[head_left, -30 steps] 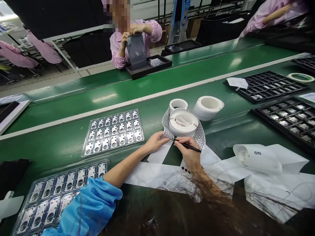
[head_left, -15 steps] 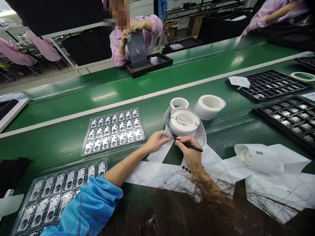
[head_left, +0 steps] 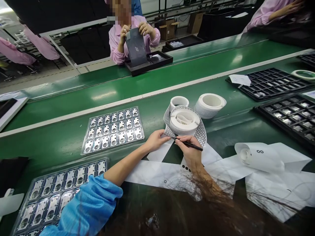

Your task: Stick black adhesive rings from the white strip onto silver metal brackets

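My left hand (head_left: 155,140) pinches the loose end of a white sticker strip (head_left: 169,129) printed with small black rings, which unwinds from a white roll (head_left: 184,120). My right hand (head_left: 190,151) is closed on thin black tweezers (head_left: 188,144), whose tip touches the strip right beside my left fingers. White backing paper (head_left: 159,175) lies under both wrists. A clear tray of metal parts (head_left: 113,130) sits left of my left hand, and a second such tray (head_left: 59,193) lies by my blue sleeve.
Two more white rolls (head_left: 209,105) stand behind the strip. Curled backing paper (head_left: 261,157) lies to the right. Black compartment trays (head_left: 287,116) and a tape ring (head_left: 305,74) fill the far right. Across the green belt a person in pink (head_left: 123,42) holds a dark pouch over a black tray (head_left: 150,62).
My hands have stayed at the strip. The view has tilted slightly, and the person opposite has shifted their grip on the dark pouch.
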The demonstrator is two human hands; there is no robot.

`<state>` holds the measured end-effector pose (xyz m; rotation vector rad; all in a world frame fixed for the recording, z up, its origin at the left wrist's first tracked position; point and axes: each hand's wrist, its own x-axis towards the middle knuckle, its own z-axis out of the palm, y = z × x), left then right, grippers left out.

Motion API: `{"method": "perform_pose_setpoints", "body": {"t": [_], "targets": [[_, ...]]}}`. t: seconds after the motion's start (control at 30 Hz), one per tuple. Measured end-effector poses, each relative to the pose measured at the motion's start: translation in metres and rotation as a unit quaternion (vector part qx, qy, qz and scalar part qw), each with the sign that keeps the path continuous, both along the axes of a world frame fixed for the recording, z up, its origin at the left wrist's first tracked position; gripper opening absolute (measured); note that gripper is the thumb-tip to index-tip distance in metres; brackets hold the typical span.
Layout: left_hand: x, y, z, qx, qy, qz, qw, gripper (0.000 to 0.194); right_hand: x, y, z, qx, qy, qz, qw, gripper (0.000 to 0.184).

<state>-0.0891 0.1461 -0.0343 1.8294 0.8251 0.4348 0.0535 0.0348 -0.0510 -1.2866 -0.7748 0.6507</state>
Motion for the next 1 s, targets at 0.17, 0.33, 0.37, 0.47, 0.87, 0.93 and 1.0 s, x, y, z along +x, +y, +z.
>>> {"method": "perform_pose_setpoints", "body": {"t": [0.17, 0.33, 0.37, 0.47, 0.87, 0.93, 1.0], "targets": [[0.000, -0.001, 0.001, 0.003, 0.001, 0.003, 1.000, 0.023, -0.001, -0.001, 0.000, -0.001, 0.020, 0.001, 1.000, 0.024], [0.001, -0.001, 0.002, 0.007, 0.005, 0.003, 1.000, 0.023, -0.002, -0.001, 0.003, -0.005, 0.035, -0.002, 0.999, 0.025], [0.000, -0.002, 0.002, 0.008, 0.007, 0.004, 1.000, 0.023, -0.002, -0.001, 0.003, -0.005, 0.036, -0.002, 0.999, 0.025], [-0.001, -0.002, 0.002, 0.014, 0.014, 0.001, 1.000, 0.023, -0.002, -0.002, 0.003, -0.007, 0.033, 0.000, 0.999, 0.024], [-0.020, -0.031, 0.028, 0.116, 0.032, 0.067, 0.990, 0.043, -0.016, -0.044, 0.046, 0.083, 0.020, -0.012, 0.996, 0.019], [-0.043, -0.058, 0.040, 0.153, 0.040, 0.084, 0.984, 0.044, -0.027, -0.075, 0.060, 0.105, 0.015, -0.010, 0.994, 0.020], [-0.071, -0.095, 0.050, 0.188, 0.044, 0.074, 0.978, 0.039, -0.040, -0.110, 0.066, 0.107, -0.002, 0.010, 0.994, 0.018]]}}
